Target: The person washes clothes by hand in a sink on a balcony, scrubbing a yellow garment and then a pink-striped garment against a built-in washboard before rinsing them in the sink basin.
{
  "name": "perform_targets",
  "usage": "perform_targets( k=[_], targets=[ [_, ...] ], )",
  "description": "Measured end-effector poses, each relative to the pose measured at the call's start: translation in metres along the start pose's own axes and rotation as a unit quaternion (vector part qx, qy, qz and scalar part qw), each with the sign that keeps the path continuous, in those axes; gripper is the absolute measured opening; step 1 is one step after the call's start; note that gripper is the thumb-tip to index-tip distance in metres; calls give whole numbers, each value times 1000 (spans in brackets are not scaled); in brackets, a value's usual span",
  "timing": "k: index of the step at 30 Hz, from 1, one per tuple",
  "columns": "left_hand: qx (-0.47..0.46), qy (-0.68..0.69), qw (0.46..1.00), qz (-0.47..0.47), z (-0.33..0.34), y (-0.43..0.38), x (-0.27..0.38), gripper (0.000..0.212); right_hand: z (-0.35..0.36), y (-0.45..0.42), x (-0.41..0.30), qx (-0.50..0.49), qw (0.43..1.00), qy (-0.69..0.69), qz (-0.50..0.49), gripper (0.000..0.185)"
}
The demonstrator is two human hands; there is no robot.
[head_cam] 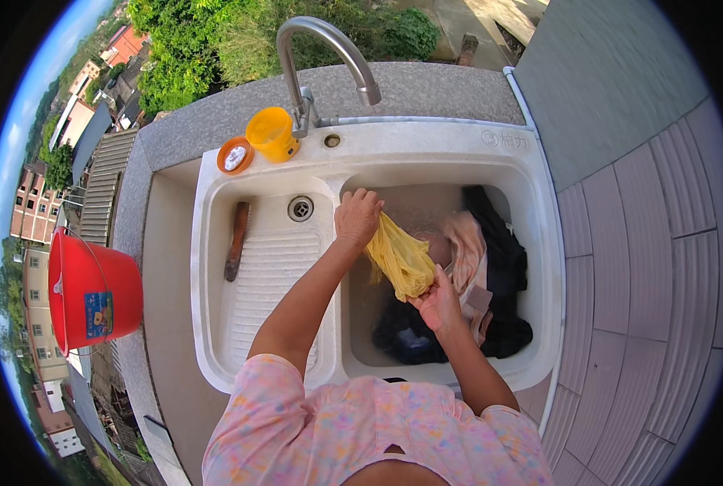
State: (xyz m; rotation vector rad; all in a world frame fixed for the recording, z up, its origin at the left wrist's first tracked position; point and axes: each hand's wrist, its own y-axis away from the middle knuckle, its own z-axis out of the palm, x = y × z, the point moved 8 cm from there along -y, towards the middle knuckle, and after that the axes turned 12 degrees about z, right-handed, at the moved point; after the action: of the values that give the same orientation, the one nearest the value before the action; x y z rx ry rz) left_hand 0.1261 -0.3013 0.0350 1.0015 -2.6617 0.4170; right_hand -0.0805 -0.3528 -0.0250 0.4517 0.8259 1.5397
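Between my hands a wet yellow cloth (401, 258) hangs stretched over the right basin (522, 176) of a white laundry sink. My left hand (359, 215) grips its upper end in a closed fist. At the lower end, my right hand (438, 301) holds the cloth between thumb and fingers. Murky water (407, 197) stands in this basin. Black garments (507, 291) lie along its right side and front, partly under water. A pale pink garment (466, 243) lies among them, right of the yellow cloth.
A wooden-handled brush (237, 243) lies in the left basin, beside the ribbed washboard (276, 273) and drain (300, 208). A steel faucet (331, 36) arches above. An orange lid with white paste (235, 159) and yellow tub (273, 135) sit behind. A red bucket (103, 261) stands left.
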Motion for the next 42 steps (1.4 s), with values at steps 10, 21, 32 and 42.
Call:
perform_targets(
  k=[10, 21, 32, 42],
  targets=[
    [-321, -148, 911, 214, 129, 96, 49, 39, -74, -37, -13, 236, 837, 451, -200, 26],
    [-236, 249, 936, -76, 114, 84, 19, 18, -80, -68, 3, 192, 898, 389, -78, 39],
    [-66, 433, 871, 223, -5, 80, 143, 18, 7, -66, 16, -223, 969, -60, 91, 41],
    [83, 138, 975, 154, -30, 17, 38, 10, 23, -20, -23, 86, 978, 189, 11, 38]
  ],
)
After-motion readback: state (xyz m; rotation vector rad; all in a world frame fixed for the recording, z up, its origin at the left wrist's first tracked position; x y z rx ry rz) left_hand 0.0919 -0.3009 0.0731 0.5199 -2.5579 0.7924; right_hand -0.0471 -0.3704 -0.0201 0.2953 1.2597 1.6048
